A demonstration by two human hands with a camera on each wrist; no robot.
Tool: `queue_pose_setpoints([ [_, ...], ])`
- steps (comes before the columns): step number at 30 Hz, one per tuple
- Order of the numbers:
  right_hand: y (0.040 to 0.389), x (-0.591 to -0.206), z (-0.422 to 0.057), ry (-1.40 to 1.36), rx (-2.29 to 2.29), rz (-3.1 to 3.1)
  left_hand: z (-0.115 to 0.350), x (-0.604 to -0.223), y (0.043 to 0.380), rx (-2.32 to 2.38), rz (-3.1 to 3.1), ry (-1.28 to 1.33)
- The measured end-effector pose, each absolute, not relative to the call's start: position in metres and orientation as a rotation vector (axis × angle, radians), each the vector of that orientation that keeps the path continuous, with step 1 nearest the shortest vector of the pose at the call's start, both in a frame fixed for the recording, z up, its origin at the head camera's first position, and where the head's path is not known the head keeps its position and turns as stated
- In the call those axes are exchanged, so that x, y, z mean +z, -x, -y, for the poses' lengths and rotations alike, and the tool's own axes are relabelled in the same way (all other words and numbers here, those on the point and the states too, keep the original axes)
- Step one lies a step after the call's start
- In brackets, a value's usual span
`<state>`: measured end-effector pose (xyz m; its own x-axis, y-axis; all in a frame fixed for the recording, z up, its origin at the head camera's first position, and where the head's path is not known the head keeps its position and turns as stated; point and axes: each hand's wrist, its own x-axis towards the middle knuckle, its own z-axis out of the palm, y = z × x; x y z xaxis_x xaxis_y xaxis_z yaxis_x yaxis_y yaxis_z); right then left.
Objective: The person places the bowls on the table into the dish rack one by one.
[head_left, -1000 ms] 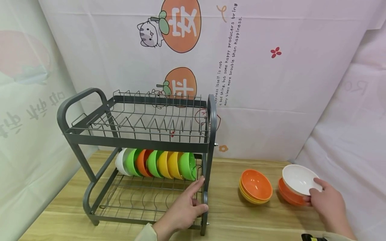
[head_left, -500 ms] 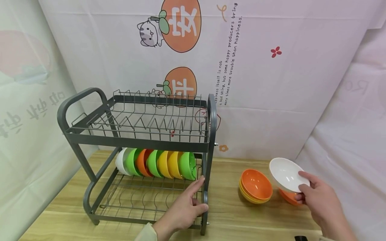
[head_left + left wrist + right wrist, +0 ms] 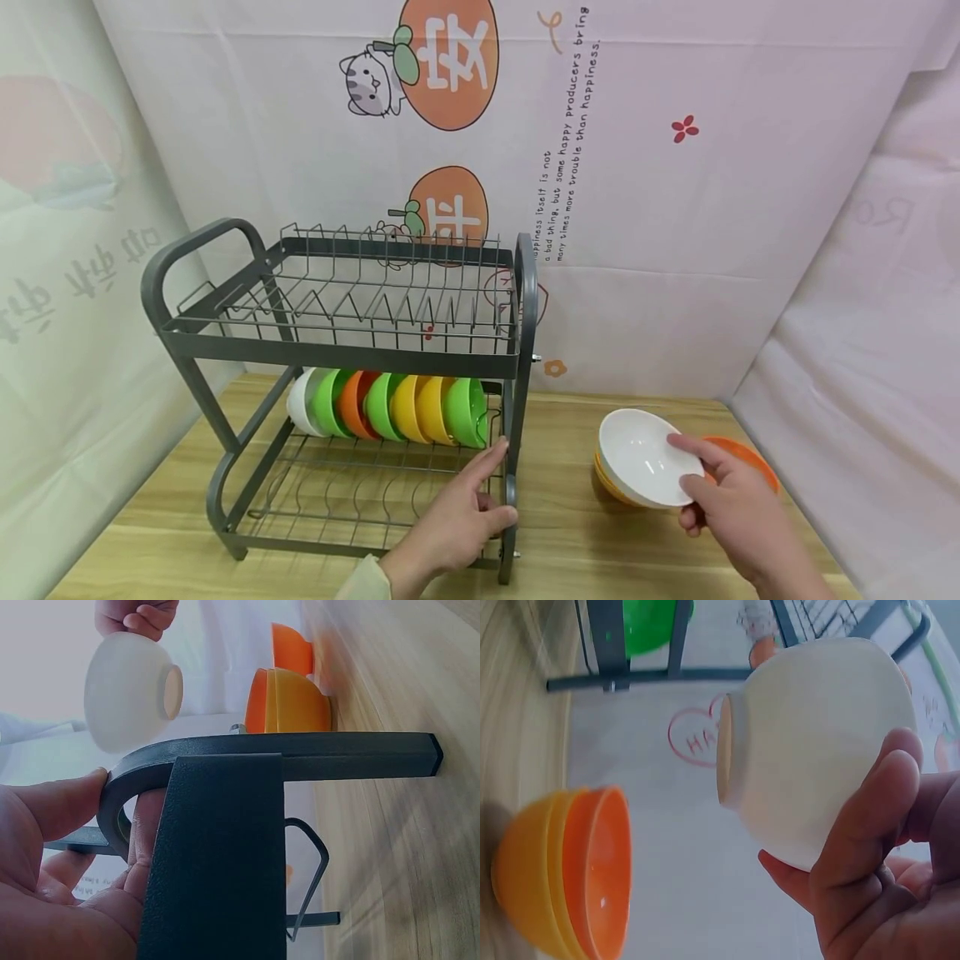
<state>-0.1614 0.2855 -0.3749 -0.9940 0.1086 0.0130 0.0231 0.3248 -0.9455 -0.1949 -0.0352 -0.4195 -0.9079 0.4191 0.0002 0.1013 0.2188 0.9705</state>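
White bowl point(image 3: 641, 458), rim clamped between thumb and fingers of the right hand point(image 3: 731, 504), bowl stack point(image 3: 529, 870) below them; grey rack point(image 3: 345, 355), clasped between thumb and fingers of the left hand point(image 3: 453, 525).

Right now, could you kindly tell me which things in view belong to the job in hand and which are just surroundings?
Part of the job:
White bowl, in the right hand
Stacked orange and yellow bowls
Orange bowl near them
Dish rack, held by the left hand
Row of bowls on its lower tier

Just surroundings:
Wooden table beneath
Printed cloth behind
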Motion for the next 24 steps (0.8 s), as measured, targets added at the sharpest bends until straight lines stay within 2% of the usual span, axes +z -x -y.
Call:
queue_pose_setpoints([
  [12,0.147,-0.372,-0.249,0.117,1.819,2.642,0.034,-0.420,0.195,1.750,-2.244,-0.504],
  [24,0.139,-0.376,-0.223,-0.026,1.746,2.752,0.034,-0.423,0.195,1.772,-2.249,-0.535],
])
